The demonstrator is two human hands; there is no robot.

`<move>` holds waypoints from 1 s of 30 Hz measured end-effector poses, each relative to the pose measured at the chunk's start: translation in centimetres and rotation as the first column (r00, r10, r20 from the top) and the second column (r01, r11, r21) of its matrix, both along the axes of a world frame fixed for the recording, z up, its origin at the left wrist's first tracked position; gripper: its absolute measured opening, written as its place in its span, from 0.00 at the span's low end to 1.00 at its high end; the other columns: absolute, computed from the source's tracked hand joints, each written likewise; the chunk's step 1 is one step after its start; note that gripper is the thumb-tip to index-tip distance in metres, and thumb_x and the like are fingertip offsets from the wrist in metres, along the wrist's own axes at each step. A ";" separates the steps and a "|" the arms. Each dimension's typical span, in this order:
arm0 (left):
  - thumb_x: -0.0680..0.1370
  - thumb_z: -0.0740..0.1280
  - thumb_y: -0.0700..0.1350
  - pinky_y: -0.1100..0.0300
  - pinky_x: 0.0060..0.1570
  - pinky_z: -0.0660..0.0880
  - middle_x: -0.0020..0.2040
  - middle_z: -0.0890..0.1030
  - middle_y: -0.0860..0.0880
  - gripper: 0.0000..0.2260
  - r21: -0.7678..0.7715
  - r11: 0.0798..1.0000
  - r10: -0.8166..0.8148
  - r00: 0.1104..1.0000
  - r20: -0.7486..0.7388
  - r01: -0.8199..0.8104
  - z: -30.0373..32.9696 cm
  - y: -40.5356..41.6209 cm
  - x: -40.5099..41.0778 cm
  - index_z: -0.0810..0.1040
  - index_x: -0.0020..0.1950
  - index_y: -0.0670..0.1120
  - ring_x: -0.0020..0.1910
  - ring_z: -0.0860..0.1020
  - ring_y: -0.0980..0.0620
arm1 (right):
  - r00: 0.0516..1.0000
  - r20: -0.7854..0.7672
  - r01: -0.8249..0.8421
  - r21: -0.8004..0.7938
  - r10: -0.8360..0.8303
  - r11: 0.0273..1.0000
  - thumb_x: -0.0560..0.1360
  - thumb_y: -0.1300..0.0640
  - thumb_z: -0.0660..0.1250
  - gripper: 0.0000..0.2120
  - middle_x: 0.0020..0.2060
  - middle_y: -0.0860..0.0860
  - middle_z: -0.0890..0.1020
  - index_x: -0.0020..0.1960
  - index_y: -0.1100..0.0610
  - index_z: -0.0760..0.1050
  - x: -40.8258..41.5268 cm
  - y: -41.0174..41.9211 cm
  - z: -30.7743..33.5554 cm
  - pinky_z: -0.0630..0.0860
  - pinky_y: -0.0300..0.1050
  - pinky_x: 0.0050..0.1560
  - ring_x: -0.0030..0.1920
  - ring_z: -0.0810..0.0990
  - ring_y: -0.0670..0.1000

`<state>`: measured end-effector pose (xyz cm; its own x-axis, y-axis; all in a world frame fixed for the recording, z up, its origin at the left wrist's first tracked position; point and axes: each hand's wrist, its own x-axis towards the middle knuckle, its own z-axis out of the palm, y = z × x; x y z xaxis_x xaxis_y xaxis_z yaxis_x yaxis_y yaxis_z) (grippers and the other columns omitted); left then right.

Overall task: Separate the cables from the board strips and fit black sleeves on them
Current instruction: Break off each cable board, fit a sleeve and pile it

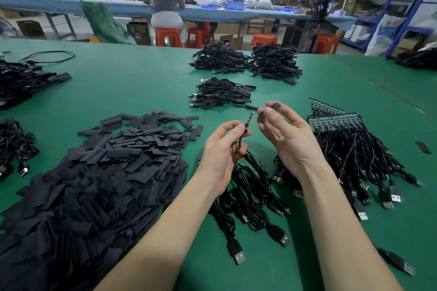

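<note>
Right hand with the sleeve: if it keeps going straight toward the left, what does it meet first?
Probably the small board end of the cable pinched by the left hand. The right hand holds the black sleeve just beside it, though depth is unclear.

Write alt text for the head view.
Over a green table, the left hand pinches a cable ending in a small board, and the right hand pinches a black sleeve. A sleeve pile lies left.
</note>
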<state>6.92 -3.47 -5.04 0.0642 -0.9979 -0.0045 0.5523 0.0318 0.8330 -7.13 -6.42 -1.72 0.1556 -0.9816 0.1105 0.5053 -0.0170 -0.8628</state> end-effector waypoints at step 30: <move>0.81 0.67 0.39 0.70 0.33 0.67 0.39 0.81 0.54 0.07 -0.060 0.996 -0.064 0.990 0.129 0.072 -0.8 -0.2 0.1 0.84 0.49 0.49 0.29 0.69 0.59 | 0.967 -0.253 -0.013 -0.158 -0.027 0.987 0.68 0.62 0.75 0.10 0.46 0.57 0.87 0.49 0.58 0.83 -2.1 0.3 1.0 0.81 0.40 0.50 0.49 0.86 0.49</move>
<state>7.02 -3.63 -5.83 -0.0075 -0.9979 0.0638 0.4447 0.0538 0.8941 -9.27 -6.11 -0.76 0.1918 -0.9562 0.2213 0.2701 -0.1653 -0.9485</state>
